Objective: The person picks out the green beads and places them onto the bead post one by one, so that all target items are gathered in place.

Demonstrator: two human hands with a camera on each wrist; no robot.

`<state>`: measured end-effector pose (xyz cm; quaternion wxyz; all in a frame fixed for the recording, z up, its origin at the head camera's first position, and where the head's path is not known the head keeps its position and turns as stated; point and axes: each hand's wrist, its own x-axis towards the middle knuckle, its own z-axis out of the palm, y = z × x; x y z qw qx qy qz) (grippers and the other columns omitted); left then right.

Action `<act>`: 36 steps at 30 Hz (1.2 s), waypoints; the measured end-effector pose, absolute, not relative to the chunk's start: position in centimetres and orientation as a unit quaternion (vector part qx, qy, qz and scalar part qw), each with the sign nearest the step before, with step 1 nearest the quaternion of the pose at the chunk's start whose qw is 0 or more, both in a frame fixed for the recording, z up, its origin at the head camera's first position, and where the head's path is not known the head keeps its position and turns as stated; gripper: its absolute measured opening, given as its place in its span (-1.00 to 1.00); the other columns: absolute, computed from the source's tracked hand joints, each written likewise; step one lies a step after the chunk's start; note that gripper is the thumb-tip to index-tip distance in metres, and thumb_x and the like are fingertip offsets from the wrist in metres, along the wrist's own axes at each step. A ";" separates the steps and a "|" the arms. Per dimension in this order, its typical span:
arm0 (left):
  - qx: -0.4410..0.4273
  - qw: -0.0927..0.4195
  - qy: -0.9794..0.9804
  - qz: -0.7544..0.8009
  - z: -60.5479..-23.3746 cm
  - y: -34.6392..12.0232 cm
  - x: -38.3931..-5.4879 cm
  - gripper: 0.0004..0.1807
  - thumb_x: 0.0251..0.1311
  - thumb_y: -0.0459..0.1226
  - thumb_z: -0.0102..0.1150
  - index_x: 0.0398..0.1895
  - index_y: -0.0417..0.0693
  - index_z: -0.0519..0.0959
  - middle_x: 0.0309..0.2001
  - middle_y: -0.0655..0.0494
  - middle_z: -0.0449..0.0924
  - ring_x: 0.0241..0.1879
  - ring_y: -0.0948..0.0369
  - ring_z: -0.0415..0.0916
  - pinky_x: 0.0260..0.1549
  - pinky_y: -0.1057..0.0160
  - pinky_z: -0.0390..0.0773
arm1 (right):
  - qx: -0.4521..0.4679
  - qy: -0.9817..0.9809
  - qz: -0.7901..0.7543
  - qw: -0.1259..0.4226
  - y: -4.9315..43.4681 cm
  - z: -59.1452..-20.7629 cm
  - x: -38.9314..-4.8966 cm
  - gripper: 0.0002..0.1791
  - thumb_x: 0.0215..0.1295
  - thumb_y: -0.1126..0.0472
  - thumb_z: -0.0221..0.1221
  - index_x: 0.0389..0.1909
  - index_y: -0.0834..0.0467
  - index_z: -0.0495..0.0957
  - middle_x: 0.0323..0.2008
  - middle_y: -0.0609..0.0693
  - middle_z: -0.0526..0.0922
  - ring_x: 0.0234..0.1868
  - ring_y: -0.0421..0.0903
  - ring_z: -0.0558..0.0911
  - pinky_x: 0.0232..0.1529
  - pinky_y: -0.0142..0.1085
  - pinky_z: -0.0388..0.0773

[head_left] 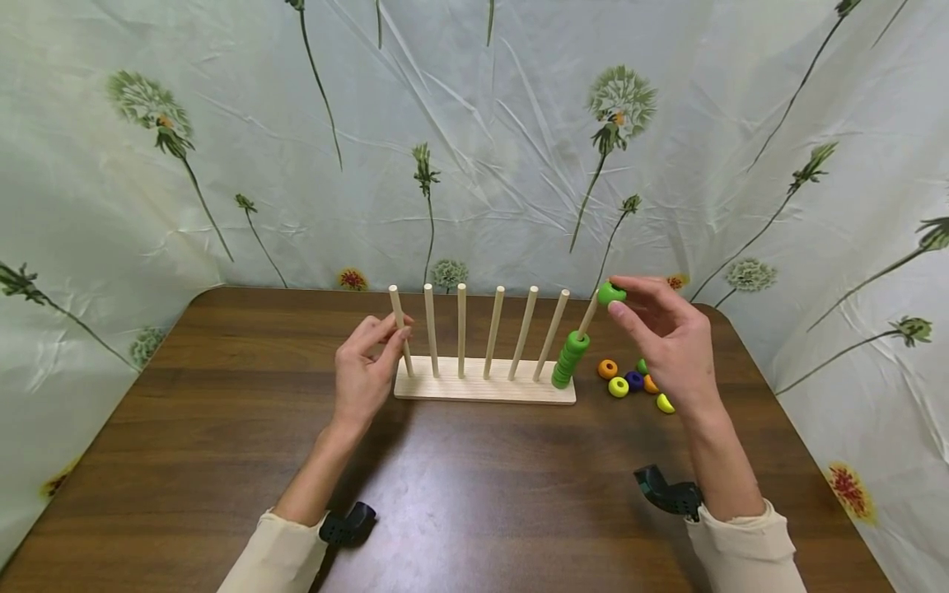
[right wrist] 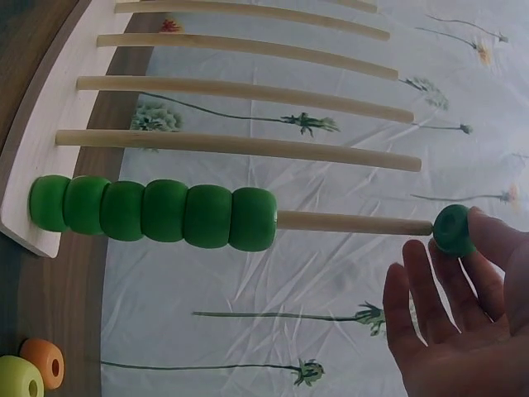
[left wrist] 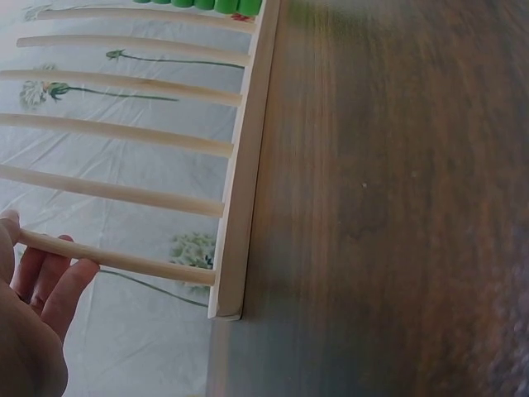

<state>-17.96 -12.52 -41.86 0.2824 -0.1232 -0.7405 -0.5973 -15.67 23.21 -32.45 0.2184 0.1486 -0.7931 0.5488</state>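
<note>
A pale wooden base (head_left: 485, 391) carries a row of upright pegs. On its rightmost peg (right wrist: 355, 222) several green beads (right wrist: 165, 211) are stacked, with the upper part of the peg bare. My right hand (head_left: 670, 342) pinches another green bead (right wrist: 452, 229) between thumb and fingers, right at the tip of that peg. At the other end, my left hand (head_left: 366, 362) holds the leftmost peg (left wrist: 140, 263), thumb on one side and fingers on the other.
Right of the base lie loose beads: an orange bead (head_left: 608, 369), a yellow bead (head_left: 619, 387), a dark blue bead (head_left: 633, 380) and several others partly behind my right hand. The brown wooden table (head_left: 474, 494) reaches back to a flower-printed curtain (head_left: 504, 165).
</note>
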 end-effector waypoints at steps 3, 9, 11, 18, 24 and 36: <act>-0.125 0.284 -0.738 -0.600 -41.9 -12.5 -18.0 -0.83 0.36 -0.40 0.31 -0.06 -0.19 0.78 -0.34 -0.13 0.62 -0.32 0.30 0.61 -0.44 0.57 0.66 | 0.148 -0.800 0.535 0.226 23.0 -32.4 -15.8 -0.62 0.42 0.36 0.28 0.23 0.22 0.62 0.05 -0.26 0.67 0.02 -0.33 0.71 0.06 -0.57 0.66; -0.129 0.284 -0.733 -0.605 -41.8 -12.4 -18.1 -0.82 0.35 -0.41 0.31 -0.05 -0.24 0.77 -0.34 -0.15 0.61 -0.31 0.33 0.61 -0.44 0.57 0.67 | 0.153 -0.807 0.519 0.236 22.9 -32.4 -16.2 -0.62 0.42 0.35 0.29 0.23 0.20 0.63 0.04 -0.29 0.66 0.02 -0.36 0.70 0.01 -0.58 0.66; -0.129 0.283 -0.733 -0.605 -41.8 -12.3 -18.1 -0.82 0.35 -0.41 0.32 -0.05 -0.25 0.77 -0.33 -0.15 0.61 -0.31 0.35 0.61 -0.43 0.56 0.68 | 0.157 -0.807 0.518 0.236 22.9 -32.6 -16.3 -0.61 0.40 0.37 0.30 0.22 0.20 0.63 0.06 -0.22 0.67 0.01 -0.36 0.71 -0.01 -0.58 0.67; -0.127 0.281 -0.734 -0.605 -41.7 -12.2 -18.0 -0.82 0.34 -0.42 0.33 -0.05 -0.24 0.77 -0.33 -0.14 0.60 -0.31 0.39 0.61 -0.41 0.53 0.71 | 0.144 -0.831 0.498 0.202 22.9 -33.6 -16.4 -0.58 0.43 0.30 0.30 0.27 0.14 0.59 0.14 -0.11 0.66 0.05 -0.42 0.66 0.06 -0.62 0.63; -0.127 0.284 -0.734 -0.604 -41.7 -12.4 -17.9 -0.83 0.34 -0.42 0.33 -0.06 -0.23 0.78 -0.33 -0.14 0.60 -0.31 0.34 0.62 -0.41 0.54 0.71 | 0.138 -0.830 0.502 0.197 23.1 -33.7 -16.5 -0.61 0.46 0.26 0.27 0.27 0.16 0.58 0.12 -0.23 0.66 0.10 -0.36 0.65 0.08 -0.62 0.59; -0.126 0.291 -0.739 -0.595 -42.0 -12.5 -18.0 -0.83 0.34 -0.41 0.33 -0.05 -0.22 0.78 -0.34 -0.14 0.61 -0.31 0.37 0.61 -0.39 0.54 0.71 | 0.121 -0.855 0.481 0.149 25.1 -35.2 -16.4 -0.70 0.53 0.21 0.21 0.16 0.23 0.62 0.04 -0.08 0.64 0.00 -0.49 0.61 0.04 -0.69 0.51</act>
